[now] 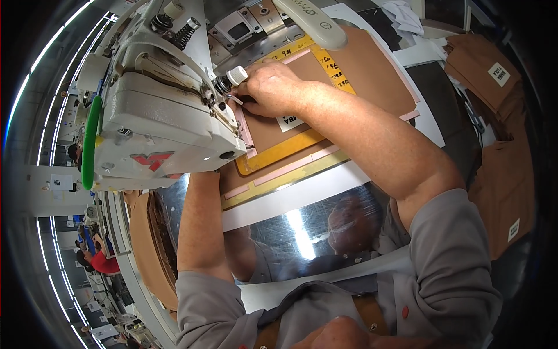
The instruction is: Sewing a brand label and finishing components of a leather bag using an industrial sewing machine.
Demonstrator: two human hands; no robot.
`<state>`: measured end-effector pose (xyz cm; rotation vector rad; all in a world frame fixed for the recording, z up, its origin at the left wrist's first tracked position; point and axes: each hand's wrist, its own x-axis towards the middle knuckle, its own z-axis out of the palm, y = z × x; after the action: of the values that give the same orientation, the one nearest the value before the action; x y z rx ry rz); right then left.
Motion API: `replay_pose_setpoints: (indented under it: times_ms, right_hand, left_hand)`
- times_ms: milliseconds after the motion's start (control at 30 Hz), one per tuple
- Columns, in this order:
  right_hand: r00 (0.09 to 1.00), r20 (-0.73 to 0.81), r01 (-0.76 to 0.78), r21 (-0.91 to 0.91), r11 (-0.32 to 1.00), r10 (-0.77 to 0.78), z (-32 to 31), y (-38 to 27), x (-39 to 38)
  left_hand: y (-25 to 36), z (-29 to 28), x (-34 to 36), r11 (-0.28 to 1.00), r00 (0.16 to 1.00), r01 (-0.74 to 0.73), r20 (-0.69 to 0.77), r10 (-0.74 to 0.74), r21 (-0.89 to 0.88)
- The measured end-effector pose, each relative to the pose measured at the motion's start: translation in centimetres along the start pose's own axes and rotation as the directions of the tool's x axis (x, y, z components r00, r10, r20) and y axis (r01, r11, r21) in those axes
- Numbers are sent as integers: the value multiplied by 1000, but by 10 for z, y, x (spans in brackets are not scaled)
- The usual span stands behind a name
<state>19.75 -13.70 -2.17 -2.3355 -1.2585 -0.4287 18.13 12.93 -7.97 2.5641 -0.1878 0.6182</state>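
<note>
A white industrial sewing machine [165, 104] stands in front of me at the left. Under its head lies a brown fabric panel [268, 135], framed by a yellow template [283, 150] with handwritten marks and pink strips along its edges. My right hand [271, 87] rests over the panel beside the machine's white knob [236, 75]. Its fingers are bent together near the needle area; whatever they pinch is hidden. A white printed label [290, 121] shows partly below that hand. My left forearm [203, 224] runs up behind the machine head, which hides the left hand completely.
A shiny metal plate [273, 232] lies close to my body. Brown fabric pieces with white labels are stacked at the right [505, 174], and more brown panels [152, 250] stand at the left. A green bar [92, 142] sticks up on the machine. Other people work far left.
</note>
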Motion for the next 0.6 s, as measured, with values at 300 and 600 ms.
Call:
replay_pose_setpoints:
  times_ms: [300, 600]
  right_hand:
    - [994, 34, 106, -224, 969, -101, 0, -10, 2]
    - [984, 166, 98, -238, 966, -58, -12, -13, 1]
  left_hand:
    - [29, -42, -60, 955, 972, -233, 76, 223, 183]
    - [154, -86, -128, 996, 991, 79, 113, -75, -28]
